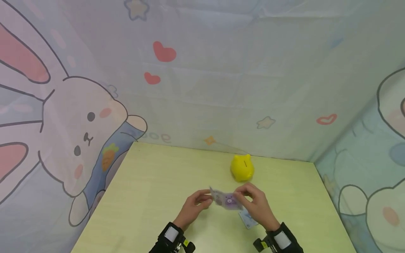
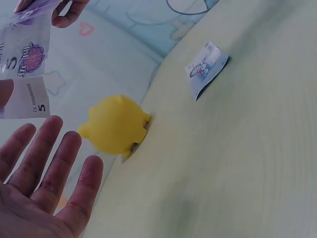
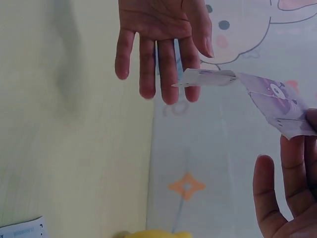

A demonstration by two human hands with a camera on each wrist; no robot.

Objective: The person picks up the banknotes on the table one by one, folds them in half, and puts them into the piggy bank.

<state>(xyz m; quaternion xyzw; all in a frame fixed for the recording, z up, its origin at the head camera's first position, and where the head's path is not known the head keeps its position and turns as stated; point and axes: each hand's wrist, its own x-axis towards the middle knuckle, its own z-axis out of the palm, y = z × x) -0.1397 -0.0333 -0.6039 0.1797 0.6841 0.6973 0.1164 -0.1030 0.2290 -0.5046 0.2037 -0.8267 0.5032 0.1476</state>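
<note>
Purple note (image 1: 229,201): Held above the tabletop (image 1: 152,175) between a person's two hands, the paper hangs spread but bent at a crease, a figure 5 printed at its pale end. Its handling looks partway along: the note is up and opened out, but neither flat nor set down.

Right hand (image 1: 255,203): Fingers (image 3: 294,168) pinch one end of the note, thumb side closed on the paper, and appear to carry its weight.

Left hand (image 1: 194,207): Fingers spread loose and nearly straight at the note's other end, gripping nothing plainly; whether they touch the paper cannot be told.

Blue note (image 1: 248,218): Lying on the tabletop near the right hand, it is curled, one edge lifted. Neither hand holds it, so any work on it is judged not under way.

Piggy bank (image 1: 242,168): The yellow pig stands upright beyond the hands, its slot (image 1: 245,163) showing no paper. The inside is hidden, leaving anything finished there impossible to judge.

Backdrop (image 1: 221,88): Printed hearts and stars rise behind the tabletop.
</note>
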